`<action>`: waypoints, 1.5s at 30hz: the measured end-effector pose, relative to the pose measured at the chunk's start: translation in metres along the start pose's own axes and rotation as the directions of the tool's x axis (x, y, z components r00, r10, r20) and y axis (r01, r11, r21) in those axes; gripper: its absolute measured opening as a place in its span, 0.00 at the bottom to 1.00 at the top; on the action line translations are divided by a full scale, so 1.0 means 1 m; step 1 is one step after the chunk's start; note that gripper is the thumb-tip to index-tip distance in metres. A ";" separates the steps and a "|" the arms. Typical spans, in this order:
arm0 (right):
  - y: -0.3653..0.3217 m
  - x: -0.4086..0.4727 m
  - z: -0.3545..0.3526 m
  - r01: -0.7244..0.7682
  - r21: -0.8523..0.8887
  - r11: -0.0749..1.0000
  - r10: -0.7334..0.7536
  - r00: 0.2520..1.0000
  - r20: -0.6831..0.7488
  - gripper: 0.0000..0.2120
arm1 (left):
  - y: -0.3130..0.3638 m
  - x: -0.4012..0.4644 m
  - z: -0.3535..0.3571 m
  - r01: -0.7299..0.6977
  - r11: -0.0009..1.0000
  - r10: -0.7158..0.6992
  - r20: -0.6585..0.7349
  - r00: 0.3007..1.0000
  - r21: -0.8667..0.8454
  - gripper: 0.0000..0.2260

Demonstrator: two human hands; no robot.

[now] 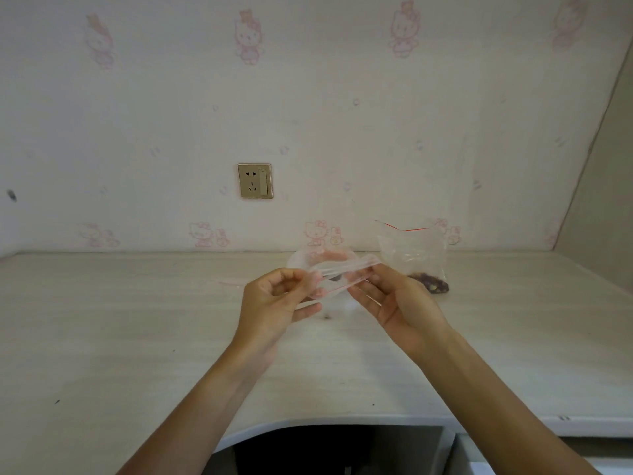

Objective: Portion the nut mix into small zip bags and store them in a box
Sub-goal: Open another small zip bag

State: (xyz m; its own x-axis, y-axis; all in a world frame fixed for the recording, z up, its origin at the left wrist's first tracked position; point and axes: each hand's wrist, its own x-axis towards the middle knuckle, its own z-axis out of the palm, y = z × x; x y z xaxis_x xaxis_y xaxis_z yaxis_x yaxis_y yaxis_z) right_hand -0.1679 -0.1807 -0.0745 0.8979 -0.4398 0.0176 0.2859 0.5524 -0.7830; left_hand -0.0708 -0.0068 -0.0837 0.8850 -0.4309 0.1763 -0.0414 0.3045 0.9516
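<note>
I hold a small clear zip bag (337, 269) with a red strip above the desk, mouth pulled wide between both hands. My left hand (274, 299) pinches its left end, fingers curled. My right hand (394, 299) pinches the right end. A few dark pieces show through the plastic. Behind it sits a shallow clear container (301, 257), partly hidden. At the back right stands a larger clear zip bag (416, 255) with a red line at its open top and a dark nut mix (431, 282) at its bottom.
The pale wooden desk (137, 337) meets a patterned wall with a socket (255, 181). Another flat small bag (233, 283) lies on the desk left of my hands. A dark crumb (327, 316) lies under the bag. The desk's front edge curves inward near me.
</note>
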 end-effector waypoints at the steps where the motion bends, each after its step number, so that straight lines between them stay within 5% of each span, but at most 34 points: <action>1: 0.002 0.001 0.001 0.000 0.031 1.000 0.000 1.000 0.009 0.10 | -0.001 -0.001 0.001 0.076 0.996 -0.075 0.026 0.997 -0.044 0.09; 7: 0.005 0.003 0.001 -0.036 -0.053 0.998 0.040 0.997 0.070 0.14 | 0.005 0.004 0.002 0.422 0.816 -0.367 0.209 0.906 -0.396 0.05; 19: 0.009 0.004 -0.012 -0.052 -0.029 0.998 0.057 0.974 0.221 0.13 | 0.011 0.007 0.009 0.495 0.733 -0.416 0.269 0.869 -0.466 0.04; 21: 0.008 0.003 -0.014 -0.041 -0.053 0.998 0.051 0.979 0.198 0.10 | 0.009 0.007 0.006 0.508 0.729 -0.383 0.342 0.858 -0.458 0.14; 28: 0.004 -0.005 -0.016 0.078 -0.382 0.921 -0.006 0.983 0.184 0.07 | 0.004 0.003 0.005 0.141 0.990 -0.135 0.304 0.943 0.003 0.20; 31: 0.011 -0.007 -0.009 0.065 -0.351 0.934 -0.057 0.998 0.034 0.04 | 0.000 0.000 0.015 0.010 0.984 -0.036 0.141 0.989 0.175 0.13; 36: 0.018 -0.009 0.000 0.026 -0.294 0.955 -0.081 0.982 -0.174 0.06 | -0.012 0.006 0.015 -0.106 0.970 0.124 -0.071 0.990 0.218 0.07; 45: 0.019 -0.007 -0.012 0.025 -0.157 0.987 -0.072 0.949 -0.306 0.10 | -0.026 0.010 -0.004 -0.080 0.957 0.128 -0.161 0.979 0.280 0.06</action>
State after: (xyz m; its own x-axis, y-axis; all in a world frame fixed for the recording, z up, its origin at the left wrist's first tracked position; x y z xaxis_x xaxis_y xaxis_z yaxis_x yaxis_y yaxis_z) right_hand -0.1723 -0.1756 -0.0970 0.7290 -0.6744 -0.1171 0.2519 0.4235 -0.8702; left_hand -0.0592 -0.0157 -0.1082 0.9354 -0.2458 0.2543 -0.2399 0.0876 0.9668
